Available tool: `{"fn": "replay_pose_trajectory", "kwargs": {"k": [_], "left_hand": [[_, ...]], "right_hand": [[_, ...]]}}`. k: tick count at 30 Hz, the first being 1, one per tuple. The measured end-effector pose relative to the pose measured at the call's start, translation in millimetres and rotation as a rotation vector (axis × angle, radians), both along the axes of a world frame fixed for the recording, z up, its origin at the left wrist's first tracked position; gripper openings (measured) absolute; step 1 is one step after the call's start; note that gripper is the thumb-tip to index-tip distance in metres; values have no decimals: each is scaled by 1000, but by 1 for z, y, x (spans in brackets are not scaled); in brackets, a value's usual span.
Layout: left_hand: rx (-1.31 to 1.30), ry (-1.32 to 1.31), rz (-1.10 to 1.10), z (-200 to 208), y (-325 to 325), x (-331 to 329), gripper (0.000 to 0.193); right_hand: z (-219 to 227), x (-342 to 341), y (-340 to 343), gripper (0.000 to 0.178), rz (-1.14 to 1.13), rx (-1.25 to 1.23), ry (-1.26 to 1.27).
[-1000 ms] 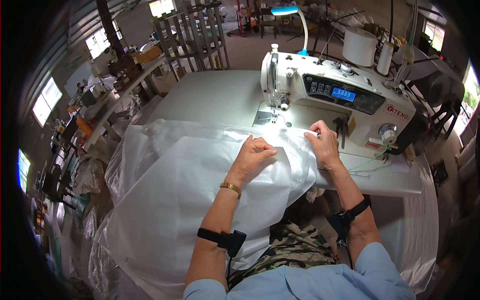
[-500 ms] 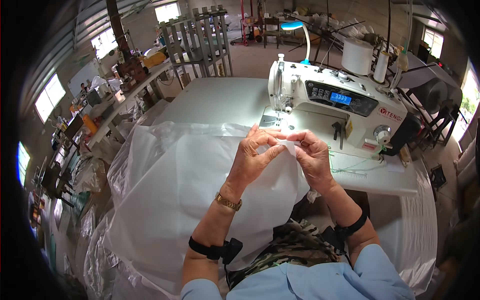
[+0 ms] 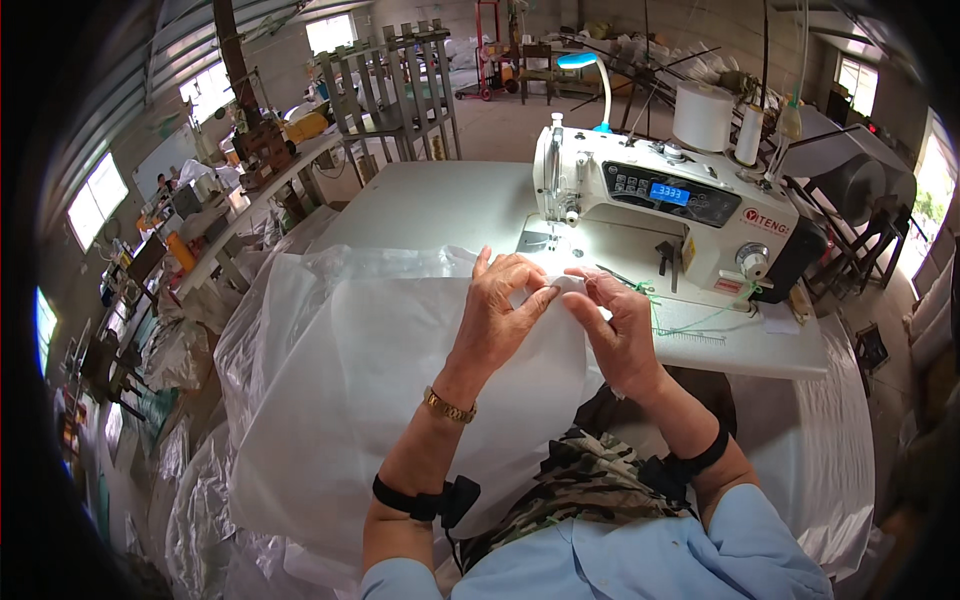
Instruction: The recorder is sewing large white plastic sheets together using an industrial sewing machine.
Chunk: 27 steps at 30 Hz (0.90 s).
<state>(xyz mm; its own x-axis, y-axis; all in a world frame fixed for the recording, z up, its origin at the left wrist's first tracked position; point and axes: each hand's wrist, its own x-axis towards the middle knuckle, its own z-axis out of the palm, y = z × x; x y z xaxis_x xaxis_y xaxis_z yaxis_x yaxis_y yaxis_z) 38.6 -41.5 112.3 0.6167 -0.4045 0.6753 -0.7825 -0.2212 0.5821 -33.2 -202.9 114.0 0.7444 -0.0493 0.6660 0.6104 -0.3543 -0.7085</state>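
Observation:
A large white sheet, thin and slightly see-through, hangs over the front of the table and across my lap. My left hand pinches its upper right corner between thumb and fingers. Right beside it, my right hand has its fingertips on the same corner, with the thumb a little apart from the forefinger. Just beyond both hands stands a white sewing machine. Its lit needle area is a short way past the corner, which lies outside the presser foot.
Green thread trails over the tabletop by my right hand. A dark slim tool lies under the machine arm. Thread cones and a blue-topped lamp stand behind. Crumpled clear film borders the sheet at left.
My right thumb and fingers have spread slightly at the corner, while my left hand keeps its pinch. The view has shifted a little, and the sheet's corner stays between my hands.

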Motion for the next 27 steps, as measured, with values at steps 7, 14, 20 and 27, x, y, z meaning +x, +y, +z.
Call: {"fn": "replay_pose_trajectory", "kwargs": {"k": [7,14,20,27], "left_hand": [[-3,-32,14,1,1,-3,15],[53,-54,19,13,6,-10,13],[167,-78,-176,42,21,3,15],[207,33,-199,59,34,12,23]], "right_hand": [[-3,3,7,19,-125,-82,-52],[9,-5,11,15,-246,-206,-4],[17,-2,16,14,-99,-55,-123],[3,-12,17,19,123,373,40]]}}
